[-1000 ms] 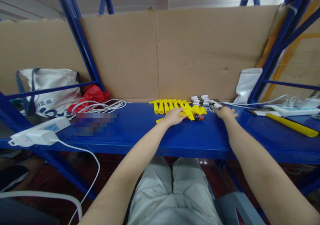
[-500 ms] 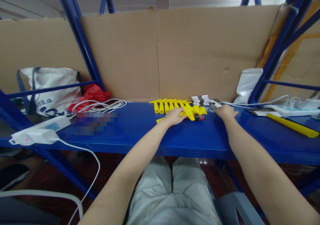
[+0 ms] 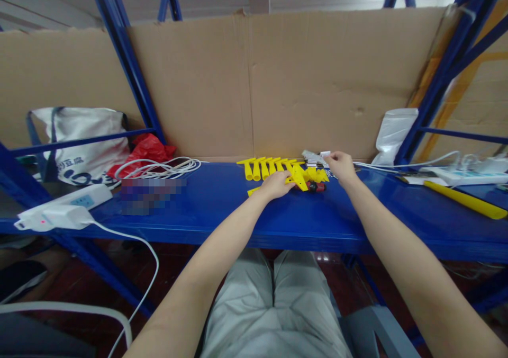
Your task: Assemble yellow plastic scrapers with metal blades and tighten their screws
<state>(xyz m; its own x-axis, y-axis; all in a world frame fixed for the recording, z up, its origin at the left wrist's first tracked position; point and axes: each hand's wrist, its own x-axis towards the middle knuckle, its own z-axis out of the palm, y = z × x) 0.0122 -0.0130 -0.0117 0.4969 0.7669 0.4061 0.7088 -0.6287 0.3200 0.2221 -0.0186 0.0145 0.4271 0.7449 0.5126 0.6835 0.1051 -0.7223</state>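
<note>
My left hand (image 3: 277, 185) is closed on a yellow plastic piece (image 3: 298, 179) with a flat, tapered end, held low over the blue shelf. Beside it lies a red and black object (image 3: 317, 187), partly covered, its kind unclear. Several yellow T-shaped tube pieces (image 3: 257, 168) stand in a row behind that hand. More small yellow parts (image 3: 316, 175) are bunched to their right. My right hand (image 3: 342, 166) pinches a small white piece (image 3: 325, 154) at the back. Just left of its fingertips, a greyish flat piece (image 3: 313, 157) lies over a stack of white strips.
The shelf's blue surface (image 3: 222, 204) has a raised front edge. Left are a power strip (image 3: 79, 202), coiled white cable (image 3: 174, 167), a red bag (image 3: 148, 151) and a cloth bag (image 3: 87, 141). Right are a white pouch (image 3: 395, 135) and a long yellow-edged tool (image 3: 464, 199). Cardboard (image 3: 309, 82) stands behind.
My right hand has moved left and slightly back, to the white strips, and now pinches a white piece. The greyish piece that was by its fingers now lies over the stack. My left hand has hardly moved.
</note>
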